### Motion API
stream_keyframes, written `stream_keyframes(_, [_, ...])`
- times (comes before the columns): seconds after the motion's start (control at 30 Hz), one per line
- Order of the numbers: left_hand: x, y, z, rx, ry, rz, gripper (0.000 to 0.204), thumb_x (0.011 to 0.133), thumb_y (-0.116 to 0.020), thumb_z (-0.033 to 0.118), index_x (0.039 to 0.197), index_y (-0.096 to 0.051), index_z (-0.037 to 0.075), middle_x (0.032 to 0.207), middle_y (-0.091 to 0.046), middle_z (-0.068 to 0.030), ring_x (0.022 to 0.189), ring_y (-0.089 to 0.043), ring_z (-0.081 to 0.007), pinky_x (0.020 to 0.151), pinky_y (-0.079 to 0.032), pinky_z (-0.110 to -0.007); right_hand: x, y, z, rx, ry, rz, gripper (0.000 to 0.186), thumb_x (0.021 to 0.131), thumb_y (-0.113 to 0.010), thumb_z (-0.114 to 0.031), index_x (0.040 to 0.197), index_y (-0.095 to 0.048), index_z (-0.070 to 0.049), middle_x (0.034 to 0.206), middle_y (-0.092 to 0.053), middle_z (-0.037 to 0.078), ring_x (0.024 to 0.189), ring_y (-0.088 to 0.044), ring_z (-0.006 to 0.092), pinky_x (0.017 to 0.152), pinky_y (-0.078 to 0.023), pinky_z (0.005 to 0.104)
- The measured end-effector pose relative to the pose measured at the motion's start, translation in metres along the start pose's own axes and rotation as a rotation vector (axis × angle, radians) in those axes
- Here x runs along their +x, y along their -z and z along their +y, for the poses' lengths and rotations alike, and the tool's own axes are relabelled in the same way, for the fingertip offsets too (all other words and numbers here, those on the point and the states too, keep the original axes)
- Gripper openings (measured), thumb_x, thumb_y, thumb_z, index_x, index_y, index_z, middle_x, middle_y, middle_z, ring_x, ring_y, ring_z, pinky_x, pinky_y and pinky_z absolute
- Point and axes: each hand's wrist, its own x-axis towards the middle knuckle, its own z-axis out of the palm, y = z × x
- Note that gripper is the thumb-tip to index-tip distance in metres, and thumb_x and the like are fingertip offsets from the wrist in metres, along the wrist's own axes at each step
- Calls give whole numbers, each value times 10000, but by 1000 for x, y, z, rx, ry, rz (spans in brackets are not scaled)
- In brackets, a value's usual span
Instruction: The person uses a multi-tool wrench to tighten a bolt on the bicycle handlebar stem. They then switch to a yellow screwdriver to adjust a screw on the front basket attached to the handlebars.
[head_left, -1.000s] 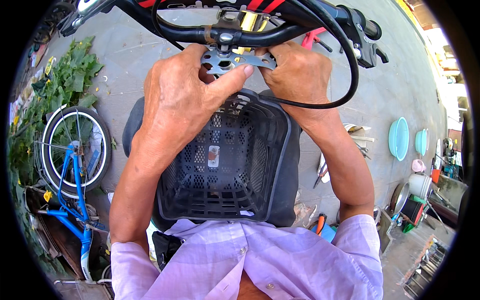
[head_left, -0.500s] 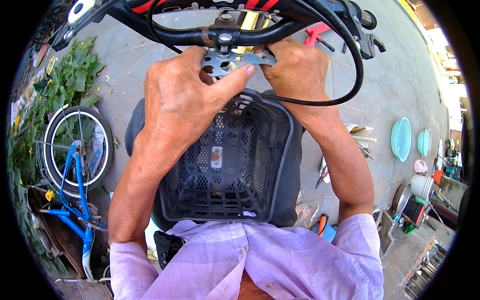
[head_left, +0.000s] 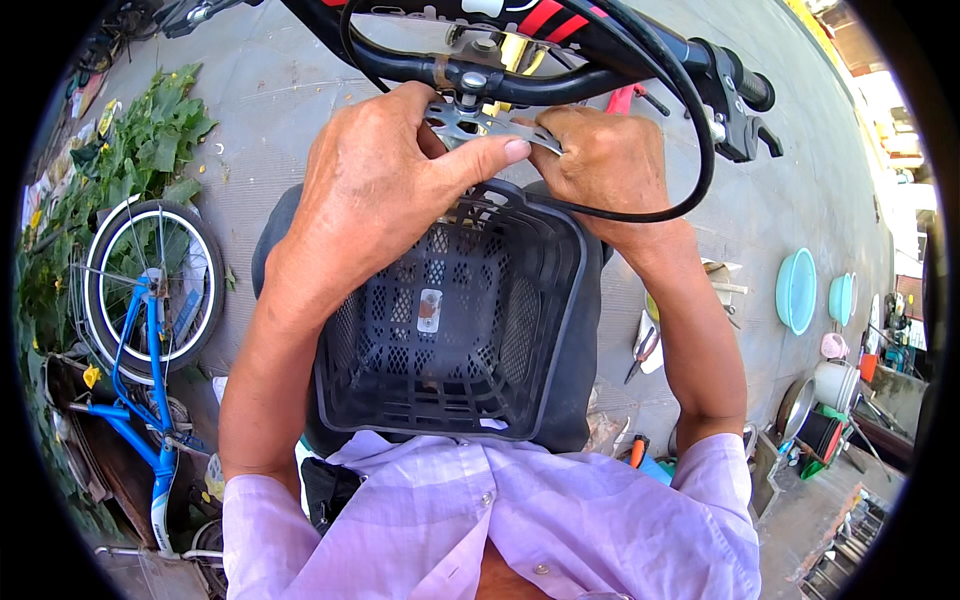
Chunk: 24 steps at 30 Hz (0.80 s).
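Note:
A flat silver multi-hole spanner (head_left: 485,124) sits just below the bolt (head_left: 473,82) at the middle of a bicycle's black handlebar (head_left: 545,92). My left hand (head_left: 365,180) pinches the spanner's left part, its thumb stretched along the near edge. The right hand (head_left: 608,170) grips the spanner's right end with curled fingers. Whether a spanner opening fits around a nut there is hidden by fingers and metal. Below both hands, a black plastic basket (head_left: 578,300) faces up between my legs. A black cable (head_left: 690,190) loops over my right wrist.
On the left lies a blue bicycle frame (head_left: 150,430) with a wheel, beside leafy plants (head_left: 165,135). Pliers (head_left: 643,355) lie on the paving right of the basket. Farther right are turquoise basins (head_left: 797,292), a white bucket (head_left: 835,385) and assorted tools.
The handlebar has turned, its left end moving up and its right end shifting right and down. Both hands and the spanner have moved slightly right, and the spanner's right end tilts lower.

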Motion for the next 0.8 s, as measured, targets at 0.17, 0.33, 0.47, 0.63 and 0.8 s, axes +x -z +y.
stream_keyframes(0.17, [-8,14,-2,-108,-1,-6,564,788,-765,448,965,-657,-76,663,-646,-112,607,-615,-179,571,-485,-328,8,-3,8,14,-22,-138,167,807,-701,-216,879,-721,-67,766,-680,135,653,-652,317,569,-497,398])
stream_keyframes(0.33, [-26,34,-8,-171,54,93,490,863,-714,325,1144,-612,-63,894,-695,-142,810,-658,-180,705,-520,-313,0,-7,7,0,-183,-244,276,879,-646,-318,806,-710,-59,639,-627,170,624,-631,353,568,-483,424])
stream_keyframes(0.47, [-58,41,-27,-167,130,121,459,890,-672,272,1223,-578,-29,1058,-669,-188,901,-666,-225,772,-528,-327,-12,-3,2,-72,-268,-280,269,841,-667,-249,701,-672,-20,676,-643,218,652,-655,375,575,-507,434])
stream_keyframes(0.63, [-109,36,-40,-455,197,119,492,904,-657,169,1314,-502,-54,1171,-631,-182,1078,-611,-227,918,-496,-344,-54,26,0,224,-769,-151,329,883,-647,-284,741,-675,12,637,-649,168,582,-633,263,551,-483,363])
stream_keyframes(0.8, [-162,25,-45,-576,246,194,478,930,-626,161,1333,-491,-59,1176,-632,-152,1058,-602,-190,933,-472,-305,-99,47,-57,760,-1121,245,376,955,-592,-350,879,-688,5,736,-673,67,583,-549,100,543,-446,248])
